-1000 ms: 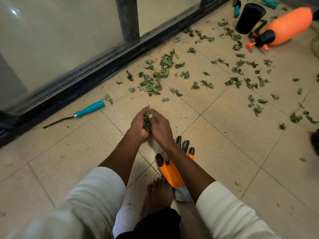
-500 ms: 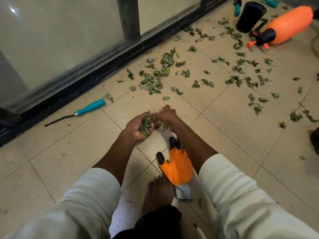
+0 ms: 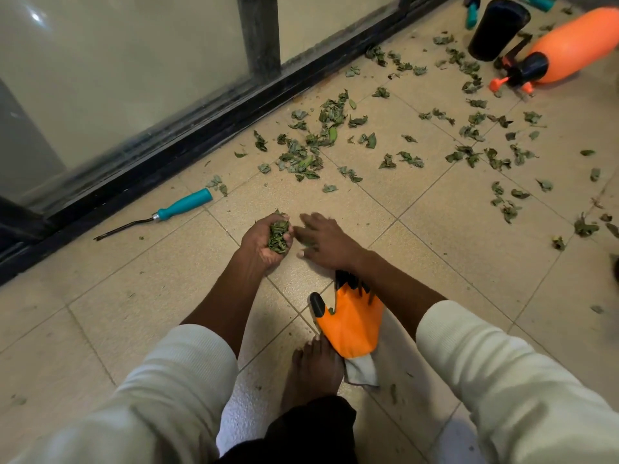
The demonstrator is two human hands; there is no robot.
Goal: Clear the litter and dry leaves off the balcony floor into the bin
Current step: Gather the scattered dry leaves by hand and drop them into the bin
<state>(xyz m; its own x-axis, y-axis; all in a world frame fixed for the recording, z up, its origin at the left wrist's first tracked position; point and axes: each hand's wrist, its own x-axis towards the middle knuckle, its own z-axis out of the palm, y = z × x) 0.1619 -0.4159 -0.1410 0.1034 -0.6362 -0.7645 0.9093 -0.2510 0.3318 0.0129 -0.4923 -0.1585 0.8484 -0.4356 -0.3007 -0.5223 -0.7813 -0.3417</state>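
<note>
- Head view: left hand [image 3: 264, 241] cupped palm-up, fingers curled round a wad of dry leaves [image 3: 278, 233] — grasping it, loosely by the look.
- Right hand [image 3: 326, 241] flat over the floor tile just beside the left, fingers spread, nothing gripped; prob. about to scrape more bits toward the cupped palm.
- Rest of the leaves on the floor: thick cluster [image 3: 313, 147] near the door track [image 3: 187, 142], thinner scatter [image 3: 485, 149] further right, well apart from hands.
- Bin not in view.
- Handling, my guess: leaves v. light, crisp, brittle. They'll crumble if squeezed hard and spill or blow off an open palm. Best swept w/ flat fingers into a heap, then scooped from underneath w/ both hands cupped, not pinched one by one.
- Wad looks near full for one hand; more on top may slip out between fingers.
- Also on floor: orange glove [image 3: 351, 324] under right forearm, teal-handled tool [image 3: 184, 204], orange sprayer [image 3: 569, 48], black cup [image 3: 497, 28].
</note>
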